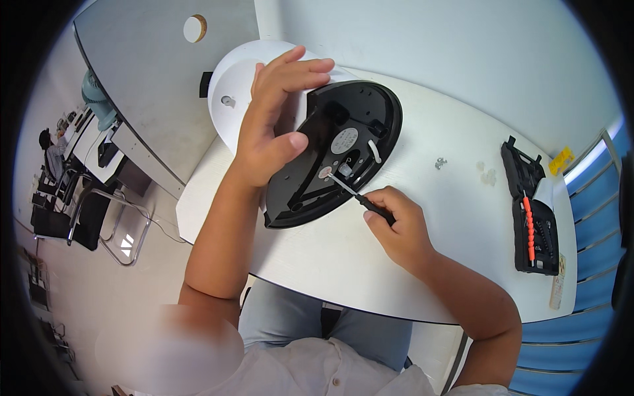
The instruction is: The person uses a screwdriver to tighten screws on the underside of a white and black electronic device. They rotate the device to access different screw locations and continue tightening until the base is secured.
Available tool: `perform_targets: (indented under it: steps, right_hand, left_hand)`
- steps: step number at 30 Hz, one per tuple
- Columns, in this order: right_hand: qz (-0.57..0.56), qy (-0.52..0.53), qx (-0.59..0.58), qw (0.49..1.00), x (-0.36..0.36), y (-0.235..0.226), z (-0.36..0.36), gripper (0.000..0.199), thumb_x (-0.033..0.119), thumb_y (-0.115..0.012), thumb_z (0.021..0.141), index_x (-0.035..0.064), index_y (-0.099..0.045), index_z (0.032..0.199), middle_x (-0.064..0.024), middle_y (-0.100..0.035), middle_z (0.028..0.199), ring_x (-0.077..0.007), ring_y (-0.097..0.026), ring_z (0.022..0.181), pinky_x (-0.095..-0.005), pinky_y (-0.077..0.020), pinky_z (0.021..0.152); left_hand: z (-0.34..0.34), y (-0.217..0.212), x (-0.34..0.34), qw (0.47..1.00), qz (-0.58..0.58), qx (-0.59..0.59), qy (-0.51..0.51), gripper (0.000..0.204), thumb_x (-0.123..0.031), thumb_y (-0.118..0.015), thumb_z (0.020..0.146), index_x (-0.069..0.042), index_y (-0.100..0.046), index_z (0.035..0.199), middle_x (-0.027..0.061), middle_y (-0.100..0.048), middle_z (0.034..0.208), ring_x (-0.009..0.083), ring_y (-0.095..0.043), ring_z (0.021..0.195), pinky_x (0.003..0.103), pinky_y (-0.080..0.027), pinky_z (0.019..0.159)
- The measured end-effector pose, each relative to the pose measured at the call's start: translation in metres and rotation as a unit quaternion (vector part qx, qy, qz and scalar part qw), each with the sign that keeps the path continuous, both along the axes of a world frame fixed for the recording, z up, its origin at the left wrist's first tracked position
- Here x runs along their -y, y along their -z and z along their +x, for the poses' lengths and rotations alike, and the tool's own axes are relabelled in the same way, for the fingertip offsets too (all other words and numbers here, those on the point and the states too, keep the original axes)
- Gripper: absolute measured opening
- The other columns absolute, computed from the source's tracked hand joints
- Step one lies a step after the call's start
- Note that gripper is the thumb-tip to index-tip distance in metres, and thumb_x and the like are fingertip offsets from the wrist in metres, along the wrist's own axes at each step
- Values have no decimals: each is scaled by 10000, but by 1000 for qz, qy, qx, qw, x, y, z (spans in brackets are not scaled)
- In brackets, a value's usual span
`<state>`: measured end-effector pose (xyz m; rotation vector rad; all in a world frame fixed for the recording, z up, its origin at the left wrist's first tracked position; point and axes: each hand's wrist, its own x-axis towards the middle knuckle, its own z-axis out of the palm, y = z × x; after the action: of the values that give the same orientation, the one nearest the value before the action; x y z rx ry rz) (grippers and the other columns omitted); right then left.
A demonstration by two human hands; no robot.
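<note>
A white appliance [231,86] with a black underside plate [356,119] is tipped up on the white table [422,218]. My left hand [271,119] grips its left edge and holds it tilted. My right hand [396,228] is closed around a small black-handled screwdriver [353,193]. The thin metal shaft of the tool points up and left, and its tip touches a small round spot low on the black plate, below a round grey label.
An open black tool case [535,218] with a row of orange bits lies at the table's right end. A few small screws [440,162] sit on the tabletop beyond it. A grey desk [152,79] stands at the left, with chairs and another person far off.
</note>
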<state>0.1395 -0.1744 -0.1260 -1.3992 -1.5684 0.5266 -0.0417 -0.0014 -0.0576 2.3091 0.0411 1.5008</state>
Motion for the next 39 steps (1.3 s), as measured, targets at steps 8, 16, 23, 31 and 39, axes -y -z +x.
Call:
perform_targets:
  steps: [8, 16, 23, 31, 39]
  right_hand:
    - [-20, 42, -98, 994, -5, 2, 9, 156, 70, -624, 842, 5, -626, 983, -58, -519, 829, -140, -509, 696, -259, -405, 634]
    - [-23, 19, -233, 972, -12, 10, 17, 102, 43, -525, 881, -19, -604, 896, -43, -533, 825, -97, -468, 663, -243, -372, 605]
    - [-60, -21, -155, 986, -9, 4, 13, 62, 32, -548, 905, -4, -577, 947, 27, -527, 736, -27, -417, 647, -212, -361, 589]
    - [-33, -6, -123, 992, -10, 5, 14, 73, 75, -588, 876, 4, -579, 887, -17, -534, 665, -67, -436, 582, -241, -357, 539]
    - [12, -9, -78, 997, -8, 3, 12, 93, 98, -610, 843, 9, -582, 847, -83, -575, 677, -159, -514, 582, -294, -394, 550]
  left_hand:
    - [9, -3, 15, 999, 22, 7, -35, 619, -474, -551, 705, -82, -580, 1183, 106, -561, 1273, 351, -307, 1344, 513, -3, 1100]
    - [10, -1, 18, 994, 55, -3, -94, 638, -537, -515, 762, -57, -581, 1177, 116, -564, 1262, 346, -332, 1329, 476, -117, 1105]
    - [13, 2, 16, 997, 40, 17, -59, 629, -509, -501, 788, -33, -567, 1194, 134, -546, 1276, 345, -310, 1329, 455, -144, 1118]
    - [12, 3, 17, 998, 35, 18, -55, 621, -514, -468, 819, -36, -563, 1203, 143, -525, 1303, 349, -271, 1354, 469, -148, 1117]
    - [14, 4, 20, 998, 16, 32, -43, 627, -526, -444, 827, -39, -564, 1203, 143, -524, 1303, 342, -273, 1354, 459, -156, 1115]
